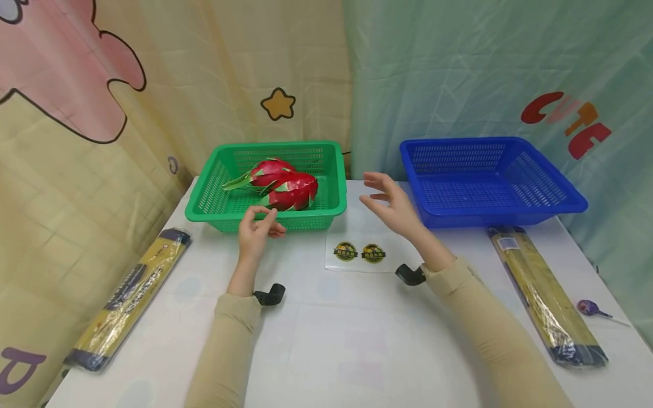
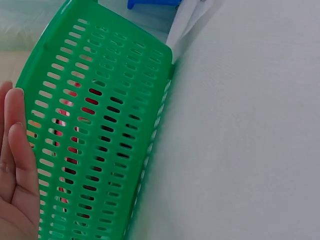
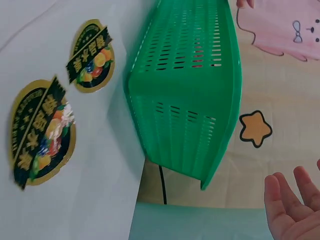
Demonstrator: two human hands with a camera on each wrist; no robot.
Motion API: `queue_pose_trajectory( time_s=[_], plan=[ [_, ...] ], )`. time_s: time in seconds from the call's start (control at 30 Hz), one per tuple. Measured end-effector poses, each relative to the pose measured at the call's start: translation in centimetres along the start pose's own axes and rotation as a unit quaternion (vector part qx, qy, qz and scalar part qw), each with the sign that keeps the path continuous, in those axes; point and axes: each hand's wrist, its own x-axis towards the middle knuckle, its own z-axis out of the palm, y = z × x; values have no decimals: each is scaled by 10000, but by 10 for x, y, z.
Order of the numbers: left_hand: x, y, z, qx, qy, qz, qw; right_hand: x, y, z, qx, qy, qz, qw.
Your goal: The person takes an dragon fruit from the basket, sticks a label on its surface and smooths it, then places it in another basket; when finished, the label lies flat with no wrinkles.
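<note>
Two red dragon fruits (image 1: 292, 191) with green tips lie in a green basket (image 1: 340, 187) at the back left. My left hand (image 1: 257, 229) is at the basket's front rim, its fingers loosely bent and holding nothing. The left wrist view shows those fingers (image 2: 16, 135) right beside the slotted green wall. In the head view my right hand (image 1: 390, 204) is raised between the two baskets, fingers spread and thumb apart, with nothing in it. Below that hand lies a clear sheet (image 1: 334, 264) with two oval fruit stickers (image 1: 373, 253).
A blue basket (image 1: 439, 219) stands at the back right. Long yellow wrapped packages lie along the left side (image 1: 134, 294) and the right side (image 1: 546, 294) of the white table (image 1: 326, 351). A lollipop (image 1: 588, 307) lies near the right edge. Curtains (image 1: 306, 68) hang behind the table.
</note>
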Motion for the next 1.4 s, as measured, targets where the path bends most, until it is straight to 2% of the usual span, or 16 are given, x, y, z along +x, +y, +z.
queue_pose_trajectory(
  time_s=[0.17,0.27,0.4,0.57,0.67,0.83,0.97,1.1,1.2,1.4],
  plan=[
    [1,-8,-2,-74,277,-117,9995,24,-11,15,293,-183,54,9994],
    [2,-11,-2,-141,431,-183,9988,42,2,25,409,-244,14,9989],
    [2,-11,-1,-250,553,-161,9980,65,24,40,447,-339,159,9983],
    [-3,1,3,-260,568,-26,9980,83,33,59,415,-418,317,9978],
    [-6,6,5,-278,524,39,9982,91,38,69,381,-436,424,9974],
    [-6,4,6,-358,468,148,9982,101,44,80,149,-544,628,9964],
    [-5,2,5,-395,449,162,9981,108,45,85,-530,-716,637,9940],
    [-5,3,5,-404,438,133,9981,114,44,90,-1148,-929,681,9867],
    [-5,3,5,-365,450,93,9983,119,43,95,-1226,-1053,744,9840],
    [-6,4,5,-354,427,92,9984,126,45,106,-988,-1191,969,9832]
  ],
)
